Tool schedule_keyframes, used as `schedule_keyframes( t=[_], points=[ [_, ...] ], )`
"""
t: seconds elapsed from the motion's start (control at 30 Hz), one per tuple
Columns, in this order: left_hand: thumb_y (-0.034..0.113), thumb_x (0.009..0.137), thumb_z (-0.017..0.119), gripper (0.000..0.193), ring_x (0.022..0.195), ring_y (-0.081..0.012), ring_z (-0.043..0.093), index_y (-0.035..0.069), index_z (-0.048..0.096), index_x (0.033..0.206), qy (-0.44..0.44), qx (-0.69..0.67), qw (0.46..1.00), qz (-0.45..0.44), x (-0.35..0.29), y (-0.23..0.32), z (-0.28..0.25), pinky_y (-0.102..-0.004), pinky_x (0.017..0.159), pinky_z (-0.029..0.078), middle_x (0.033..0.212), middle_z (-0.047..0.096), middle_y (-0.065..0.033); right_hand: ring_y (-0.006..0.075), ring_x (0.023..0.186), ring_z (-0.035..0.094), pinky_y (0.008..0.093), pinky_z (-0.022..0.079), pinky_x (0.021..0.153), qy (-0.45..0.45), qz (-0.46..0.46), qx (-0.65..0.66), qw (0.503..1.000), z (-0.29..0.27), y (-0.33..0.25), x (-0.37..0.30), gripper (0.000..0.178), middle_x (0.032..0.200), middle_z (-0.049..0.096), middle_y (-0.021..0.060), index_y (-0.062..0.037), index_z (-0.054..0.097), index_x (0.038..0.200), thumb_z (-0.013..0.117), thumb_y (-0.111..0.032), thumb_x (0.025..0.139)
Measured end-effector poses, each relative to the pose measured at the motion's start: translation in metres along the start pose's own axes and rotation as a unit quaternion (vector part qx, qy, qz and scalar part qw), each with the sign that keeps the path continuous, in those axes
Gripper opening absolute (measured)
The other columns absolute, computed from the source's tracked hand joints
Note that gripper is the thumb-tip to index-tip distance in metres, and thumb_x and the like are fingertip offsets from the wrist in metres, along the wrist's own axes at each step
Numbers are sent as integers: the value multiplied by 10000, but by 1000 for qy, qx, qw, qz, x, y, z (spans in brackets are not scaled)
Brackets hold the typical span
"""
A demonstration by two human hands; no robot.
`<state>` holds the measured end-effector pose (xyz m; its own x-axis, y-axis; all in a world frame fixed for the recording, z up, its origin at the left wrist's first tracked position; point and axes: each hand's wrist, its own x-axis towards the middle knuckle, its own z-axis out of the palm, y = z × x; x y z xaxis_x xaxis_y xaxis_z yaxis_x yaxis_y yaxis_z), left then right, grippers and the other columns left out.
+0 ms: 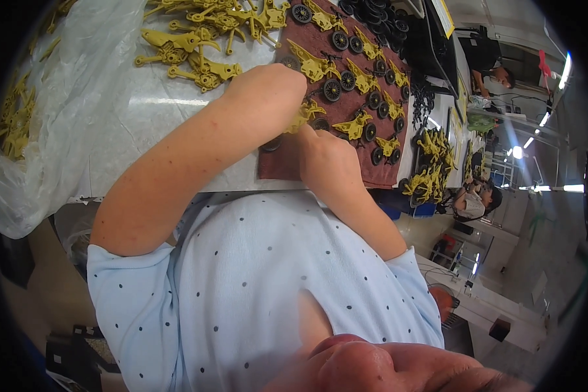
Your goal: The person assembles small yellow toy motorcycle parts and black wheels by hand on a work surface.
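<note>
At the near left corner of a dark red cloth (277, 166), both hands meet around a yellow toy motorcycle (298, 121) with black wheels. My left hand (271, 91) is closed over its far side, its fingers mostly hidden beneath the hand. Pressed to the toy's near side are the fingers of my right hand (330, 157), also closed. Rows of similar toy motorcycles (353, 125) stand on the cloth beyond and to the right, each yellow with black spoked wheels.
Loose yellow body parts (206, 32) lie heaped on the white table (153, 108). Clear plastic sheeting (59, 130) covers its left end, over more yellow parts. Black wheels (375, 16) are piled at the back. A blue bin (424, 210) with yellow parts stands right; two people are farther off.
</note>
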<state>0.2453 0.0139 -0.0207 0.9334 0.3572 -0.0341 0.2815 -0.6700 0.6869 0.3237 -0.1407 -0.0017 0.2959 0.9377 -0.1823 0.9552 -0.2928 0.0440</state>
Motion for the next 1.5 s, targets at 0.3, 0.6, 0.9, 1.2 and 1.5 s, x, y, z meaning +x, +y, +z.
schedule_keyframes(
  t=[0.3,0.6,0.9,1.2,1.5],
  points=[
    [101,743,682,106,732,-355,623,-2,680,770,-4,-27,999,-25,4,-3,-3,-429,650,488,742,627,-206,355,663,605,409,470,595,34,82,291,953,1,13,-11,126,735,608,194,2,592,878,617,-110,825],
    [99,732,682,113,727,-357,624,-9,680,767,-20,-20,999,-18,4,-2,-5,-423,657,493,755,631,-212,145,501,585,260,462,490,-26,143,370,917,0,12,-5,115,630,602,96,17,593,850,573,-96,856],
    [119,722,690,129,703,-342,626,-5,686,758,-69,-12,997,37,2,-1,-5,-407,652,491,723,632,-199,275,596,612,332,477,571,-22,40,280,959,-11,16,-17,107,678,611,155,8,618,849,600,-95,825],
    [193,884,537,228,742,-342,613,52,643,1028,236,85,968,-9,22,-14,-6,-438,645,480,851,641,-166,319,726,620,366,488,645,132,84,246,957,-28,49,3,124,765,627,165,-19,655,891,633,-106,805],
    [35,753,561,39,707,-267,650,49,597,746,213,257,942,41,44,-1,5,-349,579,526,748,619,-99,313,818,582,398,475,748,197,33,131,971,5,100,79,160,808,609,139,-51,678,896,591,-128,786]
  ],
)
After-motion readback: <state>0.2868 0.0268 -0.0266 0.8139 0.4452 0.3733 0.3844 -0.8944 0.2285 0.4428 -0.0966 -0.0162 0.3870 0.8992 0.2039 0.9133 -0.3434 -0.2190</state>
